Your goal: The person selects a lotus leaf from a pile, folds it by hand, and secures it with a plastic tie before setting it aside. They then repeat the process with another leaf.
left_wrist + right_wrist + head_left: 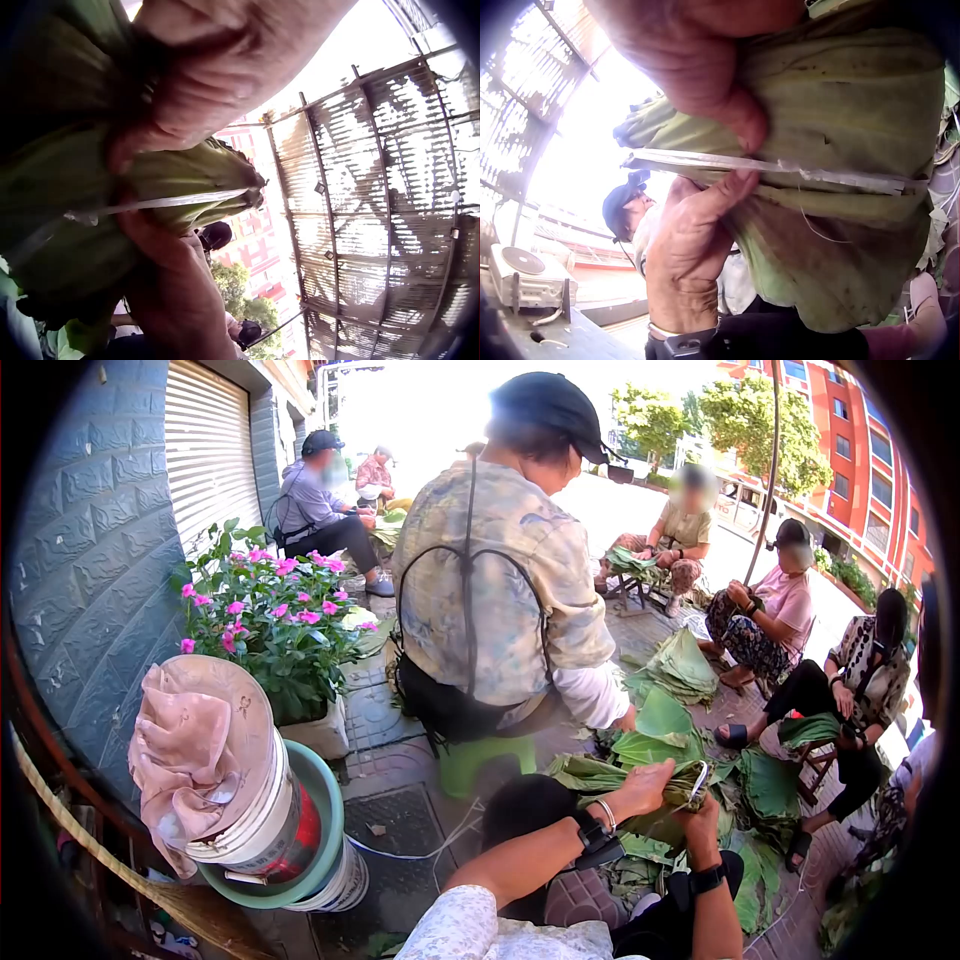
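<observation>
Both of my hands hold one bundle of large folded green leaves [847,97], with a white plastic strip [840,177] tied across it. The left hand [643,788], with a silver bangle at its wrist, grips the bundle from the near left side. On the other side the right hand [700,826] grips it, a black strap round that wrist. In the right wrist view the two thumbs lie close together, right at the strip. A short loose thread hangs from the strip's knot. The fingers behind the leaves are hidden.
A person [500,570] sits close in front on a green stool [487,762]. Others sit to the right and farther back among leaf piles [678,665]. At left stand a green basin [322,860] with a white bucket [235,840] in it and pink flowers [285,567].
</observation>
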The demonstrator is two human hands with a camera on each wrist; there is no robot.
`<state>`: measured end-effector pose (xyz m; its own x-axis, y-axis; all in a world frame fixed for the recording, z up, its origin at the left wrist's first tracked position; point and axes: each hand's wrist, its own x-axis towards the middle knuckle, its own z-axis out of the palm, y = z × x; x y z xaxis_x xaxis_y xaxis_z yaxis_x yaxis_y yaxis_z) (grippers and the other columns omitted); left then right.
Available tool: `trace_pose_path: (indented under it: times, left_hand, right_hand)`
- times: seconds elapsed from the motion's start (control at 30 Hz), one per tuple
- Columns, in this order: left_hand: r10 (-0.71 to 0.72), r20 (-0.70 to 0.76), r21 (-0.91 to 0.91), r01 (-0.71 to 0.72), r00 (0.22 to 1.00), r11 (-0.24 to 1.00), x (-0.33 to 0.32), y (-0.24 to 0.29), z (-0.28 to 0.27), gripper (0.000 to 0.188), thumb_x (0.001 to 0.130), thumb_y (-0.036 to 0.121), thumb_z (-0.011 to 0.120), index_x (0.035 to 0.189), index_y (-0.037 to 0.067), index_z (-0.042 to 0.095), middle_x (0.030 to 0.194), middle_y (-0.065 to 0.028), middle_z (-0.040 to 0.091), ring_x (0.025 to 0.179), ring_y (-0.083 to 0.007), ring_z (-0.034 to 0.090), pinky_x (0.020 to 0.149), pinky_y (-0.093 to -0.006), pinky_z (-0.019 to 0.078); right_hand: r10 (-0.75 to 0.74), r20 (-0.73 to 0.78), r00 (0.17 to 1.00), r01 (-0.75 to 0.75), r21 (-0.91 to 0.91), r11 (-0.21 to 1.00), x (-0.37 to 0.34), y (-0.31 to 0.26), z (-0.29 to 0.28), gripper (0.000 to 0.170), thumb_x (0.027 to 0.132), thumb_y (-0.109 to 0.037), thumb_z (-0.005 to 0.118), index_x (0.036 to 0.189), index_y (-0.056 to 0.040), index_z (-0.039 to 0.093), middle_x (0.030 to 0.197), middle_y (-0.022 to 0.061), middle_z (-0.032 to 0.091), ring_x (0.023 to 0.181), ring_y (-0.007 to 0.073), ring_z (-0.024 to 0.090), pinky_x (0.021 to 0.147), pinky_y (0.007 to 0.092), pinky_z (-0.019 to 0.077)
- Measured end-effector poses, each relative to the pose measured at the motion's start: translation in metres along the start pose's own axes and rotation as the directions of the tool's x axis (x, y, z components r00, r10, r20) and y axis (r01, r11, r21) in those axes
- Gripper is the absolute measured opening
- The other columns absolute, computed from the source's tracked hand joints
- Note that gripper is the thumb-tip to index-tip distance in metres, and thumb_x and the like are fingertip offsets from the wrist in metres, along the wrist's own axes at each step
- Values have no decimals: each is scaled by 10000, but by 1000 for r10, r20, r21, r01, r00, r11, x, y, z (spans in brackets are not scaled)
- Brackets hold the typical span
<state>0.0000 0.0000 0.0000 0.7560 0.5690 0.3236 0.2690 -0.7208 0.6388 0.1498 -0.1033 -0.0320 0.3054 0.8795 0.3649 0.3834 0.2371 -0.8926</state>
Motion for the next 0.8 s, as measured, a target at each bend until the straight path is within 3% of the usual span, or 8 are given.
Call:
trace_pose_path:
  times: [0.17,0.8]
  left_hand:
    - [46,-91,46,-42,995,998,10,-12,11,382,679,-2,586,1014,5,402,938,-220,575,968,-411,550,779,-471,436]
    - [34,-9,-27,-34,999,999,-2,-15,10,439,686,43,606,1071,-2,401,1000,-228,559,1012,-414,524,808,-463,421]
  right_hand:
    - [30,-45,999,-25,101,995,7,1,3,342,709,117,624,1028,-6,612,956,44,664,830,123,612,757,270,501]
    - [3,-22,1000,-1,63,998,0,-18,6,320,674,100,669,979,11,629,930,53,674,808,119,611,745,276,501]
